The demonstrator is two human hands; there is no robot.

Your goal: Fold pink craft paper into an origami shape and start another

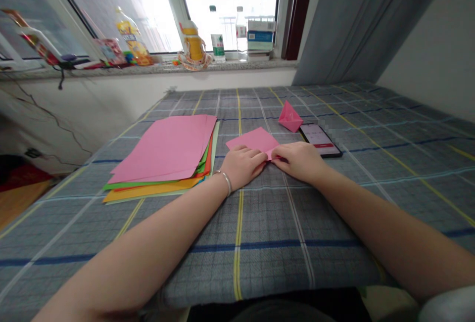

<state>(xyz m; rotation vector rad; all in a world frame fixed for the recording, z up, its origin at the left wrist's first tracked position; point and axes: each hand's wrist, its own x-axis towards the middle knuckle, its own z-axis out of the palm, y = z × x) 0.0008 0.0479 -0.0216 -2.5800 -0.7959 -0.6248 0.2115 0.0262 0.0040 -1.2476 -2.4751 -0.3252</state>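
Note:
A sheet of pink paper (257, 139), partly folded, lies on the cloth in front of me. My left hand (243, 163), with a silver bracelet at the wrist, presses on its near side, fingers curled together around the edge. At the near right corner my right hand (297, 160) pinches the paper between thumb and fingers. The two hands almost touch, and they hide the near edge and part of the fold. Beyond the right hand stands a folded pink paper shape (290, 117), pointed at the top.
To the left lies a stack of coloured paper (163, 146), pink uppermost. A phone (321, 140) with its screen lit rests right of the folded shape. Plaid cloth (267, 262) covers the table. Bottles (241, 35), a yellow flask (193, 45) and boxes (260, 40) line the windowsill.

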